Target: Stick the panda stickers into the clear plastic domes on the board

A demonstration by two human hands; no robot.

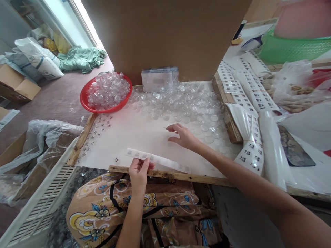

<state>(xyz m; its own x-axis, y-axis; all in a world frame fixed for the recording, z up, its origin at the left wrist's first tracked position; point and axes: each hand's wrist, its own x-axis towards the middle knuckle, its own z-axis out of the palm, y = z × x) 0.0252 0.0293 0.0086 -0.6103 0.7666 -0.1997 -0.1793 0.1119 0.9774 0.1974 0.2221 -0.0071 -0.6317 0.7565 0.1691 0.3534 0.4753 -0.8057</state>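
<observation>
My left hand pinches a narrow white sticker strip near its left part, at the front edge of the white work surface. Small dark prints run along the strip. My right hand hovers over the middle of the surface with thumb and fingers apart; a tiny thin thing shows at its index fingertip, too small to name. Many clear round discs lie behind and to the right of that hand. Small panda-like figures are scattered on the left side of the surface.
A red bowl heaped with clear pieces stands at the back left. Behind the discs are a clear plastic box and a tall brown board. Printed sticker rolls and a phone lie right. Wooden strips edge the surface.
</observation>
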